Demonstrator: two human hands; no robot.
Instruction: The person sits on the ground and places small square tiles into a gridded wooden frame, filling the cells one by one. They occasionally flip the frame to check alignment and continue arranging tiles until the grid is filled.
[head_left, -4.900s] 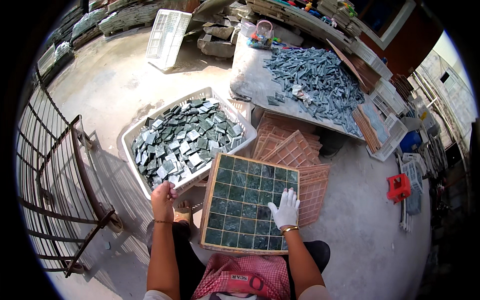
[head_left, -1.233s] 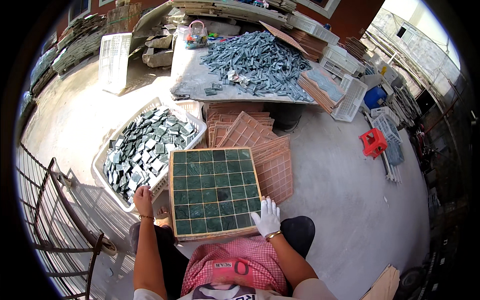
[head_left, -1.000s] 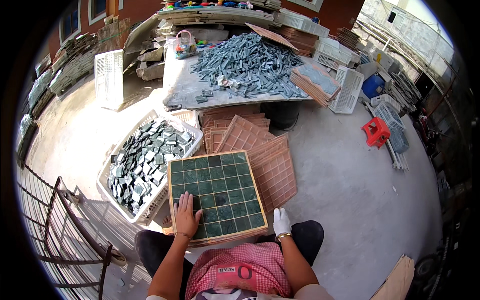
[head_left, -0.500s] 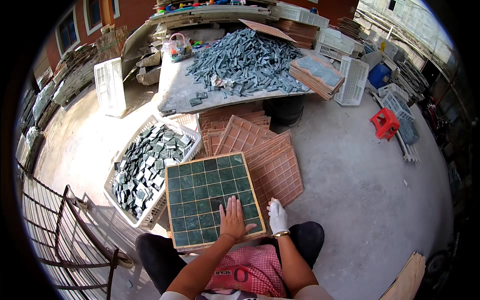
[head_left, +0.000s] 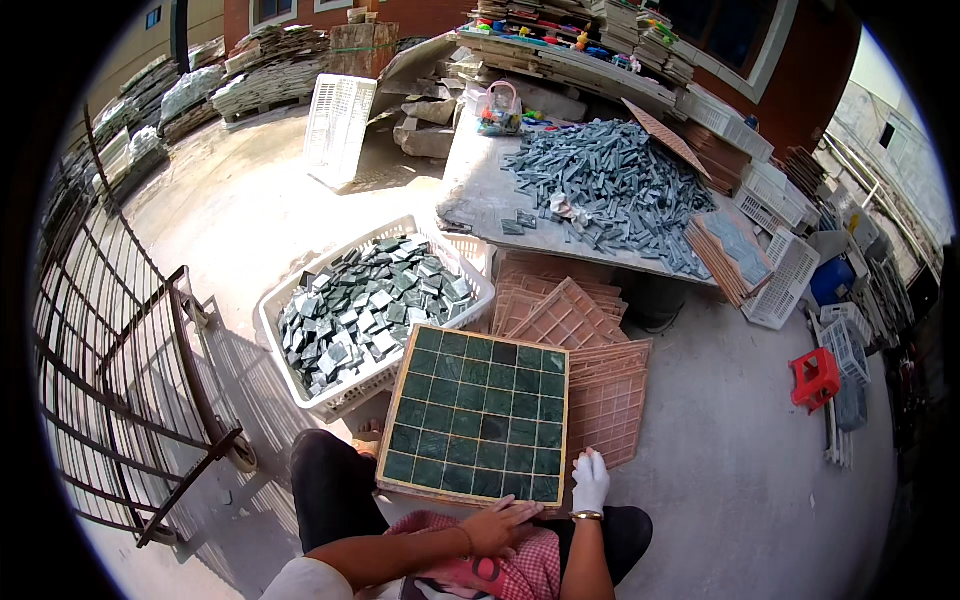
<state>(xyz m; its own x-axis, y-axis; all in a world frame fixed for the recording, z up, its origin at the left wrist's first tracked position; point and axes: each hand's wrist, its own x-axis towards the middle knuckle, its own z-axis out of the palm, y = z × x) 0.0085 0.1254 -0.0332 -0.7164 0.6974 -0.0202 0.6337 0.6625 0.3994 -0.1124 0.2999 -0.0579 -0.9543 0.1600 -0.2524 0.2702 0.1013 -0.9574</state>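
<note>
A square tray (head_left: 574, 420) with a light rim holds rows of dark green square tiles (head_left: 465, 420) over my lap. My bare left hand (head_left: 505, 526) rests at the tray's near edge, fingers stretched out and holding nothing. Just beyond the tray's near right corner is my right hand (head_left: 590, 484), in a white glove with bare fingertips. Its fingers are curled together; anything between them is too small to make out. To the left of the tray, a white plastic basket (head_left: 275, 345) holds a heap of loose green tiles (head_left: 375, 300).
Brown gridded trays (head_left: 605, 405) are stacked behind and right of the tiled one. A low table (head_left: 470, 195) carries a pile of narrow grey stone strips (head_left: 610, 185). A metal railing (head_left: 130, 400) stands at left, a red stool (head_left: 815, 380) at right.
My left hand has drawn back from the tiles to the tray's near edge. The view has swung left, so the surroundings appear farther right. My right hand stays beside the tray.
</note>
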